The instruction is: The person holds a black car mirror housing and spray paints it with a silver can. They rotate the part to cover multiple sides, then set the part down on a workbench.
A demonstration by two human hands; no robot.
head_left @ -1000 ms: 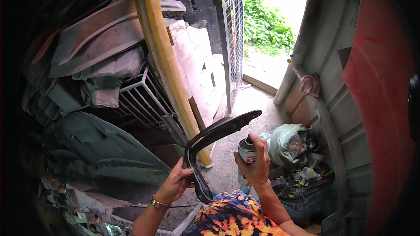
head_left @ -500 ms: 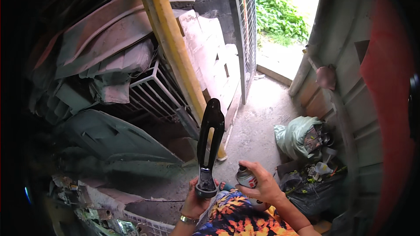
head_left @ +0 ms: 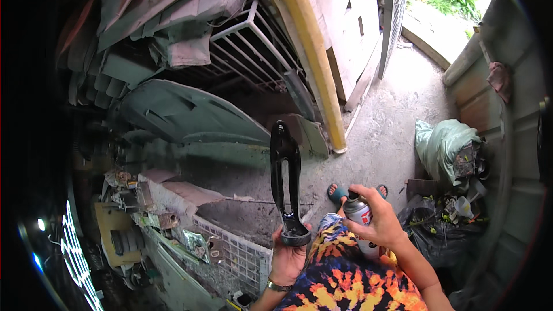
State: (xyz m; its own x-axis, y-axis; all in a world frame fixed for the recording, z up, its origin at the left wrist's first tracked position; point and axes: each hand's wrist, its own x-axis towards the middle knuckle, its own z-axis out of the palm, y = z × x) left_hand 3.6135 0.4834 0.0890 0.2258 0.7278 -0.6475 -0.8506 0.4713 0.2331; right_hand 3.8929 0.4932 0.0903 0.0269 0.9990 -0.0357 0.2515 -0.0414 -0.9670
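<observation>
A glossy black part (head_left: 282, 145), long and slotted with a cup-like ring at its lower end, stands upright in front of me. My left hand (head_left: 287, 262) grips it by that ring end, with a watch band on the wrist. To the right, my right hand (head_left: 381, 222) is wrapped round a spray can (head_left: 358, 212), its forefinger up at the black nozzle. The can is upright and apart from the black part. Part of the can's far side is hidden by my fingers.
At left, a white grid crate (head_left: 236, 250) and clutter line the floor. A yellow post (head_left: 314, 40) rises before a white metal rack (head_left: 245, 34) and stacked panels. A pale green sack (head_left: 440, 144) and black bags (head_left: 429, 227) sit right. My sandalled feet (head_left: 337, 192) stand ahead.
The view has swung left and downward, so the doorway sits farther right and more of my feet and the crate shows. Both hands keep their hold on the black part and the can.
</observation>
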